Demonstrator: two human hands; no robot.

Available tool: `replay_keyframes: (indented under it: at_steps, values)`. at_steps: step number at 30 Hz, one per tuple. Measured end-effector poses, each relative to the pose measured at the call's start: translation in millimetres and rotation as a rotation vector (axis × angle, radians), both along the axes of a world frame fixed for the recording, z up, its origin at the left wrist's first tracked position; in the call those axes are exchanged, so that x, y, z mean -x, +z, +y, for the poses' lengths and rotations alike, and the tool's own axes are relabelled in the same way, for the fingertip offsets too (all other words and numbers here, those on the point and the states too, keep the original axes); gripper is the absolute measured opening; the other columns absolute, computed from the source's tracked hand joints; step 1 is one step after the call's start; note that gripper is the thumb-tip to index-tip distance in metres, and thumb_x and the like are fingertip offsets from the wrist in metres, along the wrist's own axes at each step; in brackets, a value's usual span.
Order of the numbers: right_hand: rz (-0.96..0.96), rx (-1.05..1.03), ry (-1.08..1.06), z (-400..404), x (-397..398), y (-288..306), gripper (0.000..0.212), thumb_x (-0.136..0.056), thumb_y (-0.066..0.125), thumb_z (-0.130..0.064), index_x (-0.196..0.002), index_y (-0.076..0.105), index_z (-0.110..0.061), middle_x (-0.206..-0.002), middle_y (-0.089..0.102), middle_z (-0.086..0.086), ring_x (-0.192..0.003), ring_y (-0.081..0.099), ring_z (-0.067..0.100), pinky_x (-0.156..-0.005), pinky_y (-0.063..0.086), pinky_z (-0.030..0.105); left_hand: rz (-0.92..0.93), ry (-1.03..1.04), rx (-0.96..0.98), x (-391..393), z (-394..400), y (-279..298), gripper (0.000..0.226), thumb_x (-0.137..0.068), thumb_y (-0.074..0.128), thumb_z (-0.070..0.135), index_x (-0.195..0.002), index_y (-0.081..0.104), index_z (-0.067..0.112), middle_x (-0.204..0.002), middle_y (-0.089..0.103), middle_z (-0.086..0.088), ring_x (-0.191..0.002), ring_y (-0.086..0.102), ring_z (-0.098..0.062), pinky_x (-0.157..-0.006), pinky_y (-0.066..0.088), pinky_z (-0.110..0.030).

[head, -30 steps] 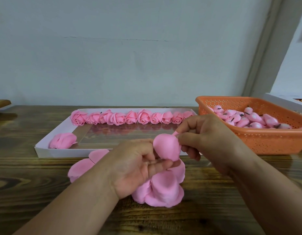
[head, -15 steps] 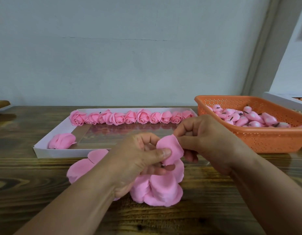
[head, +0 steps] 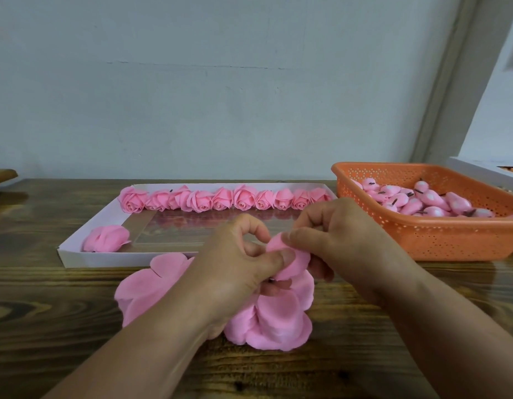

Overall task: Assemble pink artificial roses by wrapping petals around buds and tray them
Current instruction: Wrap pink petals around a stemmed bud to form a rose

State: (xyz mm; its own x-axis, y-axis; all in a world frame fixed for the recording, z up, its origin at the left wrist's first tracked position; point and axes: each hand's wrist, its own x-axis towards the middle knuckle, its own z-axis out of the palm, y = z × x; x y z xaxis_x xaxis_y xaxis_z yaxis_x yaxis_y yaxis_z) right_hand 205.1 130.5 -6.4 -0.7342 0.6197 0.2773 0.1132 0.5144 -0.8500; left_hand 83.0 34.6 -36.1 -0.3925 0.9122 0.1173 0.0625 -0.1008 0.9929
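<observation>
Both hands [head: 289, 254] around pink petal [head: 295, 262]

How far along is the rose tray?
Done: one row of finished pink roses along the white tray's far edge. In hand: left hand and right hand pinch a pink petal around a bud. Left: most of the tray, plus many buds in the orange basket.

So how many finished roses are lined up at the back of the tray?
10 finished roses stand side by side along the far edge of the white tray. The rightmost is partly hidden by the right hand.
</observation>
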Motion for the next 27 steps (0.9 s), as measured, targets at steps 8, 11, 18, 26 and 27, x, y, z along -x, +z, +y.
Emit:
replay_keyframes:
  at_steps: [8, 11, 18, 26, 27]
  values:
    - [0.035, 0.008, -0.092, 3.9, 4.0, -4.5, 0.026, -0.084, 0.064, -0.007, -0.059, 0.058, -0.006, -0.036, 0.051, -0.001, -0.03, 0.042, 0.008, -0.034, 0.032, 0.02, 0.2, 0.125, -0.145, -9.7, 2.4, -6.0, 0.016, -0.083, 0.068, 0.012, -0.08, 0.057, 0.023, -0.07, 0.073, -0.006, -0.06, 0.07, -0.021, -0.053, 0.053, -0.022]
    - [0.06, 0.026, -0.1, 3.9, 4.4, -4.4, 0.028, -0.085, 0.064, -0.009, -0.058, 0.057, -0.008, -0.037, 0.051, -0.003, -0.032, 0.042, 0.008, -0.034, 0.032, 0.018, 0.123, 0.12, -0.151, -10.7, 1.9, -5.3, 0.009, -0.083, 0.068, 0.009, -0.085, 0.066, 0.017, -0.071, 0.074, -0.004, -0.063, 0.071, -0.022, -0.053, 0.052, -0.018]
    - [0.11, 0.031, -0.129, 3.7, 5.6, -3.8, 0.024, -0.084, 0.063, -0.007, -0.06, 0.059, -0.007, -0.034, 0.048, -0.006, -0.031, 0.04, 0.002, -0.034, 0.03, 0.015, -0.006, 0.041, -0.09, -10.4, 1.9, -2.5, 0.029, -0.072, 0.068, 0.022, -0.101, 0.071, 0.025, -0.087, 0.076, -0.003, -0.08, 0.073, -0.022, -0.062, 0.054, -0.019]
    - [0.301, 0.251, -0.082, 6.8, 2.9, -3.0, 0.02, -0.091, 0.054, -0.015, -0.076, 0.062, -0.003, -0.049, 0.055, 0.005, -0.037, 0.043, 0.014, -0.037, 0.033, 0.022, -0.534, -0.099, -0.013, -6.1, 1.4, 9.8, 0.031, -0.064, 0.066, 0.013, -0.091, 0.074, -0.001, -0.076, 0.071, -0.015, -0.071, 0.072, -0.023, -0.058, 0.057, -0.022]
    - [0.338, 0.251, -0.106, 8.4, 2.5, -3.8, 0.02, -0.09, 0.054, -0.013, -0.072, 0.062, -0.007, -0.051, 0.057, 0.006, -0.038, 0.044, 0.014, -0.037, 0.034, 0.023, -0.578, -0.099, -0.018, -4.8, 1.5, 11.1, 0.027, -0.063, 0.066, 0.013, -0.084, 0.076, -0.001, -0.074, 0.071, -0.015, -0.07, 0.072, -0.024, -0.056, 0.057, -0.022]
